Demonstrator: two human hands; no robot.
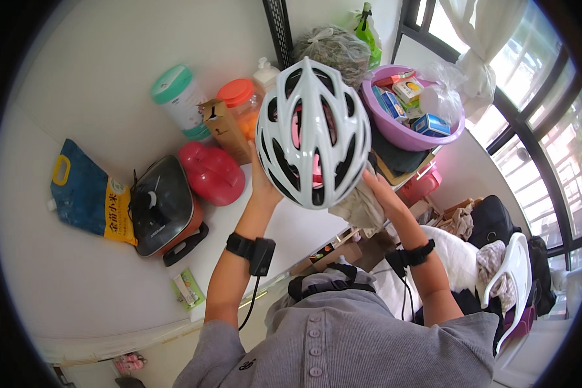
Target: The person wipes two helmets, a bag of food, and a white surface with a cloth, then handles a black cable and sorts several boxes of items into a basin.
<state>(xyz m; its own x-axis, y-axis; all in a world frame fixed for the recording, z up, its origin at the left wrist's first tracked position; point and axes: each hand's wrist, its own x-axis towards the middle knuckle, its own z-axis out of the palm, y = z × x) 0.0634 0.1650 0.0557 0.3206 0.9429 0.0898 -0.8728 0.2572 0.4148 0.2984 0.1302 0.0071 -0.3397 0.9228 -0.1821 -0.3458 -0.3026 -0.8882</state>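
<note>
A glossy white bicycle helmet point(312, 140) is held up in front of me above a white tabletop, its vented top facing me. Pink shows through some of the vents. My left hand point(266, 180) grips the helmet's left side, with most of its fingers hidden behind the shell. At the lower right rim, my right hand point(382, 193) holds a crumpled beige cloth point(360, 206) against the helmet. Those fingers are partly covered by the cloth. Each wrist wears a black strap with a cabled device.
On the white table point(291, 237) at left stand an electric pan point(162, 208), a red rounded object point(213, 172), a cardboard box point(227, 131) and lidded containers. A purple basin point(410, 133) of small boxes sits at right. A white plastic chair point(519, 271) holds fabric near my right elbow.
</note>
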